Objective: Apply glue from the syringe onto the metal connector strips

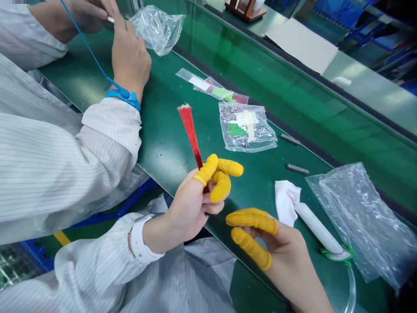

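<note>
One wire bundle (190, 130) | left hand (192, 206): curled fingers (220, 187) gripping it | right hand (282, 247): fingers (251, 249) parted

Green tabletop (163, 148), glossy, runs slantwise from near right to far left. Beyond it, long translucent green panel (293, 104) with dark edging (342, 93). Paler counter (368, 84) past that, pale flat sheet (302, 45) and brown stand (246, 10) on it. Far right, blue shapes (355, 32), blurred, too unclear to name. Near left, green floor (48, 245), yellow stripe (61, 238), blue bar (107, 217) below tabletop level. Bright light glinting off surfaces.
</note>
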The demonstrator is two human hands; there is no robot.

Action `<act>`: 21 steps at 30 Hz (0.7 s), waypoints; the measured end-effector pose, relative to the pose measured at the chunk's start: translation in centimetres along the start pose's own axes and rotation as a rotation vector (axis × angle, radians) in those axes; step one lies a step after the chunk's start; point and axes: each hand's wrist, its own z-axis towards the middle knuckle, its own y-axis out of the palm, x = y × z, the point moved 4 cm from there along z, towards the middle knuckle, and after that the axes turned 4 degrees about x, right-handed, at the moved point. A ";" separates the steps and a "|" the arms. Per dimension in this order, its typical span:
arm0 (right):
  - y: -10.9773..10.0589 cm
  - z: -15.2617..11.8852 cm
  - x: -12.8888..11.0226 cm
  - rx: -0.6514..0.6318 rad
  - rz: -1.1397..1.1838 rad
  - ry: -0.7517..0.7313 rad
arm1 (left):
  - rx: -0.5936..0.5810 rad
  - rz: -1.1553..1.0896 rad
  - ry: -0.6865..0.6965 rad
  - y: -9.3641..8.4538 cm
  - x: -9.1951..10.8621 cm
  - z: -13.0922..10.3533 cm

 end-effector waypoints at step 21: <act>1.1 0.4 -1.2 -0.160 -0.101 -0.108 | 0.014 0.046 -0.040 0.1 -0.2 0.1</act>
